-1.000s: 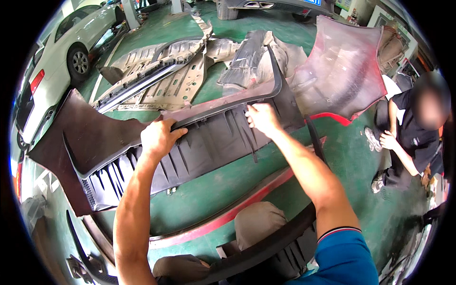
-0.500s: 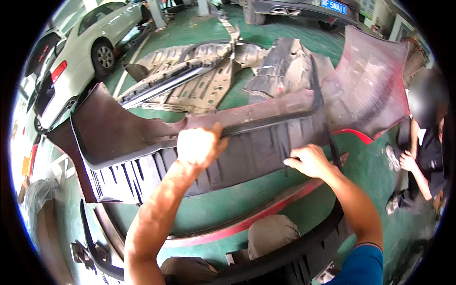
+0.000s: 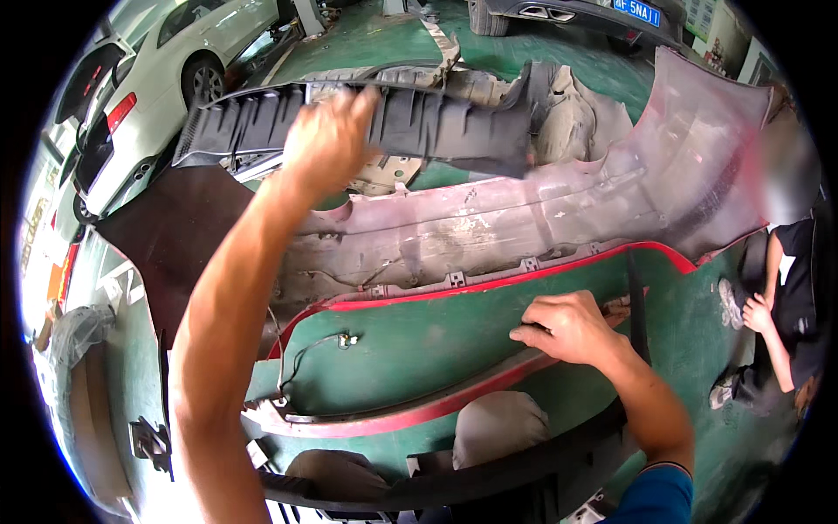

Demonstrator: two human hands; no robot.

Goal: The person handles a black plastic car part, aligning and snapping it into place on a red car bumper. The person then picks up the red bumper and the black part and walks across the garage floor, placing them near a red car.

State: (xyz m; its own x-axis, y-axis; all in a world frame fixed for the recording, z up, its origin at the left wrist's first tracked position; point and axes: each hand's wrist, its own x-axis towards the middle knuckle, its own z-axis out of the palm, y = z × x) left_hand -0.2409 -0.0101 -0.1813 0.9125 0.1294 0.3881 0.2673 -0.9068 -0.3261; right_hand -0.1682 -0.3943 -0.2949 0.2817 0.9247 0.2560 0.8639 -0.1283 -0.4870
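A long ribbed black plastic panel (image 3: 449, 131) is raised over the far side of a big bumper cover. My left hand (image 3: 330, 144), somewhat blurred, is closed on the panel's upper edge. The bumper cover (image 3: 471, 223) lies inside-up, greyish pink within and red along its near edge. Over the green floor nearer me hangs my right hand (image 3: 567, 327), its fingers curled and nothing visible in them. Just below that hand runs a curved red strip (image 3: 436, 409). A thin cable with a connector (image 3: 346, 341) lies inside the bumper's near opening.
A curved black trim piece (image 3: 489, 485) crosses close to my knees. Dirty underbody panels (image 3: 576, 113) lie beyond the bumper. A white car (image 3: 161, 96) stands far left, a dark car (image 3: 567, 17) at the back. Someone in black (image 3: 790, 297) crouches at the right.
My left hand has lifted the black panel up and away from me, off the bumper cover, whose inside now shows. My right hand has moved slightly down and its fingers have curled in.
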